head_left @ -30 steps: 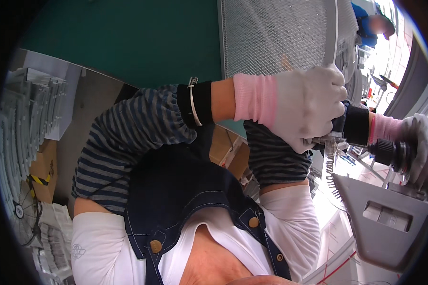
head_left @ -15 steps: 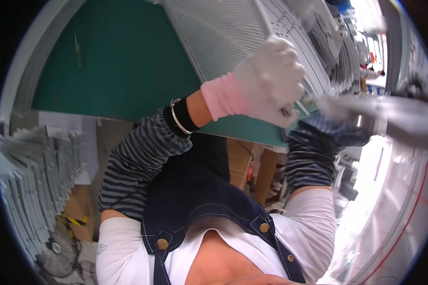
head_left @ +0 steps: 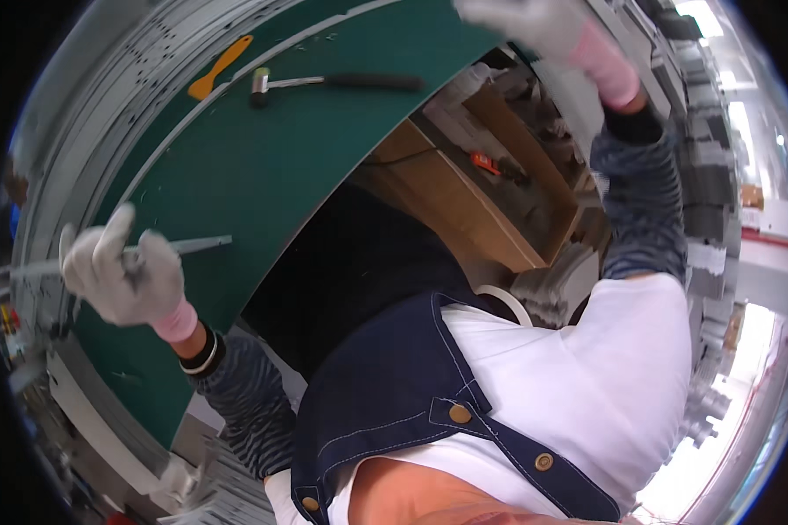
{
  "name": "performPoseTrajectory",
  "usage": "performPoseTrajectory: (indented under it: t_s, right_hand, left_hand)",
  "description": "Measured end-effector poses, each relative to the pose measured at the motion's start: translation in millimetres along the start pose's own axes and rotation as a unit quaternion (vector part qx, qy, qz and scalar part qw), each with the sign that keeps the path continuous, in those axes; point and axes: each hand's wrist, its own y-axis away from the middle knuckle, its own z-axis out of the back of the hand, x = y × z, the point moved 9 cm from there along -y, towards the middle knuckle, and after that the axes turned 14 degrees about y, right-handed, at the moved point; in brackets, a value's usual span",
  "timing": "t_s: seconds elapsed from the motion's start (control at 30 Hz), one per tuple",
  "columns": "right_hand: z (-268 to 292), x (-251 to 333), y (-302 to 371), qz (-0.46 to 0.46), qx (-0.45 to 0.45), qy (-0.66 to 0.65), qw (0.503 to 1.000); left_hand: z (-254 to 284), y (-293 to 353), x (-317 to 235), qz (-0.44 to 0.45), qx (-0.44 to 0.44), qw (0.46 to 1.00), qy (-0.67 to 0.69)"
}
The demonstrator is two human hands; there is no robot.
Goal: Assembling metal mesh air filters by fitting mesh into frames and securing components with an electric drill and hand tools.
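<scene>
Green surface (head_left: pixel 245 166) carries a hammer (head_left: pixel 350 81) and a scraper (head_left: pixel 222 66). Left hand (head_left: pixel 130 273), half-spread, overlaps a grey strip (head_left: pixel 205 243) at left; right hand (head_left: pixel 541 24) is blurred. Whether either grasps something, I cannot tell.

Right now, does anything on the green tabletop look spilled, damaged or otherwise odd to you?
One small thing: tiny pale scraps lie loose on the green tabletop near the black-handled hammer with a metal shaft. They look like stray debris, but are too small to identify. I see no spill or damage.
</scene>
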Motion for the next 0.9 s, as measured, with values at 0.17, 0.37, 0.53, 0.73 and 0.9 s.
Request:
performPoseTrajectory:
  t_s: [0.17, 0.37, 0.53, 0.73, 0.9]
  right_hand:
    - [-142, -267, 243, -0.326, 0.379, 0.279, 0.82]
    - [-285, -391, 348, -0.462, 0.287, 0.202, 0.815]
    - [-361, -434, 368, -0.434, 0.27, 0.26, 0.819]
    - [-323, -367, 334, -0.386, 0.126, 0.145, 0.902]
    - [-187, -275, 297, -0.394, -0.089, -0.102, 0.909]
  left_hand:
    - [-2, -2, -4, -0.007, 0.023, 1.0, -0.013]
    - [10, 8, 0, 0.039, 0.03, 0.997, -0.062]
    - [8, -7, -4, 0.038, 0.086, 0.992, -0.081]
    - [4, -16, -10, 0.066, 0.067, 0.992, -0.088]
    - [4, -11, -1, 0.06, -0.009, 0.998, -0.021]
